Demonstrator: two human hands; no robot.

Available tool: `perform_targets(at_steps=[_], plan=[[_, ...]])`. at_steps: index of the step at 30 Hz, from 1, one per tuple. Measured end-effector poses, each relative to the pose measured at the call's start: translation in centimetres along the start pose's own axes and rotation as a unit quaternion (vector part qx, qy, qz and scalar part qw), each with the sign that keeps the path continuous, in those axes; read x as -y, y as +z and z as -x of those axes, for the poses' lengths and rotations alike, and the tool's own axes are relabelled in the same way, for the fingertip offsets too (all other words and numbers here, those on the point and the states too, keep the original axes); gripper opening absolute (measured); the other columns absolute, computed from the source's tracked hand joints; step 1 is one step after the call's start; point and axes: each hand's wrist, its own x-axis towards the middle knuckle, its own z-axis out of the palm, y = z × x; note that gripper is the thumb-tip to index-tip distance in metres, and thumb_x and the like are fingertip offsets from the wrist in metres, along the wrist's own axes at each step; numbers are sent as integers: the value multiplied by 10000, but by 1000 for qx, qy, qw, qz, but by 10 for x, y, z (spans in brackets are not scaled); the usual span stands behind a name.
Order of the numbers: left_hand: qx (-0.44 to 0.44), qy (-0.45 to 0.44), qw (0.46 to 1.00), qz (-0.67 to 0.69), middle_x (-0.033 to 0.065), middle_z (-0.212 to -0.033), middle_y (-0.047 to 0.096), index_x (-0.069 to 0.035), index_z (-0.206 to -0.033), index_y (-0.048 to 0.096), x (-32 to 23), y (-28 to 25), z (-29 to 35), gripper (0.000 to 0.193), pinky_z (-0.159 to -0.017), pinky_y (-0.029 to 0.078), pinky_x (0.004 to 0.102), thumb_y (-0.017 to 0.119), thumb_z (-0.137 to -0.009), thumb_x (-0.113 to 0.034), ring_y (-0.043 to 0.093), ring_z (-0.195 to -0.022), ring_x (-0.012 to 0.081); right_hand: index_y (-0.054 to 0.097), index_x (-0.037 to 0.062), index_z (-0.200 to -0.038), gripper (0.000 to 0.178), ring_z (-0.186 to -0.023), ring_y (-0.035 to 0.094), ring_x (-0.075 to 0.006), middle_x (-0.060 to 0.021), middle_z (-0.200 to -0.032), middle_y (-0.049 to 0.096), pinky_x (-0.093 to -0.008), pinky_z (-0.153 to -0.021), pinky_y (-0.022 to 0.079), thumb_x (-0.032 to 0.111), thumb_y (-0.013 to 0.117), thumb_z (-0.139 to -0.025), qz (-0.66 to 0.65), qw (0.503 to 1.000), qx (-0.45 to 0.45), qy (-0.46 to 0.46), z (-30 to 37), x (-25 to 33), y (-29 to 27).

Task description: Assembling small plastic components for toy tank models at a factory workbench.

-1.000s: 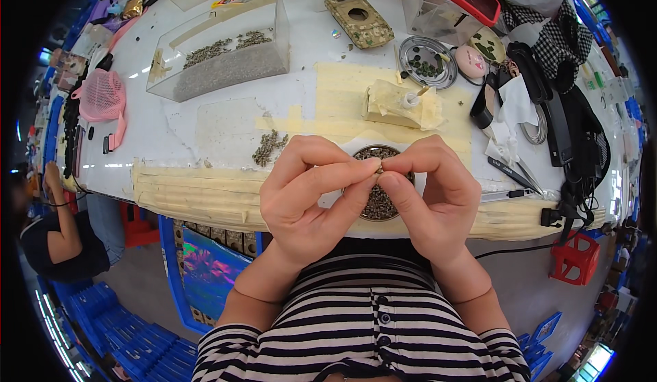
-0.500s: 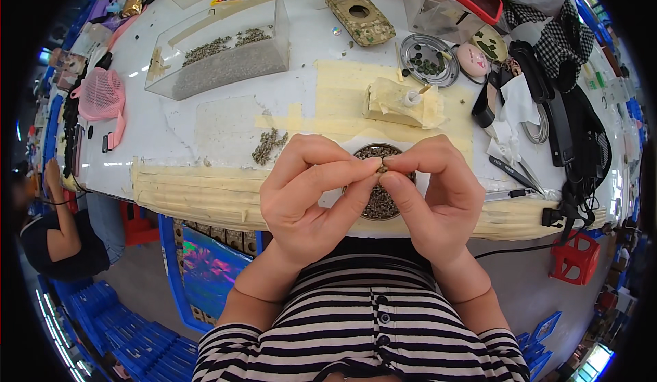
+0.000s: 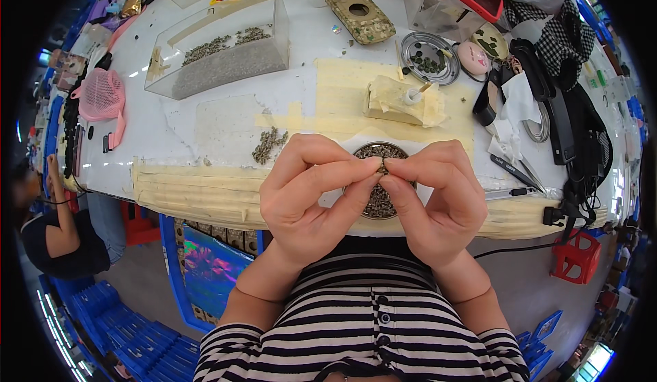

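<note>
Both of my hands meet over a round tin (image 3: 380, 215) full of small brownish parts (image 3: 380, 200). My left hand (image 3: 311, 194) pinches with thumb and forefinger, and my right hand (image 3: 438, 194) pinches just opposite, the fingertips almost touching. Between them is a tiny dark brownish part (image 3: 382, 166), too small to name and mostly covered by the fingers. A loose pile of similar small parts (image 3: 268, 145) lies on the table to the left of my left hand.
Farther off stand a clear box (image 3: 226, 74) of small parts, a tape-wrapped block (image 3: 404, 105) and a camouflage-patterned case (image 3: 360, 16). A round dish (image 3: 448, 74) holds dark green bits. At right lie tweezers (image 3: 523, 173) and black straps (image 3: 558, 122). Another person (image 3: 65, 238) sits at far left.
My right fingertips have shifted very slightly, and the tiny part between the fingers looks turned a little. Otherwise my hands stay in place over the tin.
</note>
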Motion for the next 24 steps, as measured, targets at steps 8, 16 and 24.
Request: perform_targets(at_steps=[8,16,24], plan=[[5,6,1000,0,47,-839,616,-44,-978,745,0,-1,-1,296,-610,453,259,767,-715,91,575,-745,161,727,18,-919,205,-739,604,-178,-72,-813,667,-267,-650,474,-15,795,-728,-61,996,19,63,2,-3,0],[4,6,1000,-3,48,-841,619,-40,-981,744,0,0,0,294,-617,454,260,768,-718,88,579,-751,164,718,10,-944,214,-749,605,-179,-79,-838,678,-267,-674,477,-21,784,-743,-148,979,25,135,3,-2,0],[-9,4,1000,-9,53,-835,629,-28,-957,742,0,1,1,270,-626,454,268,773,-713,84,581,-749,172,727,22,-942,243,-708,604,-201,-71,-821,679,-282,-643,472,-37,789,-714,38,999,2,-38,0,3,1]])
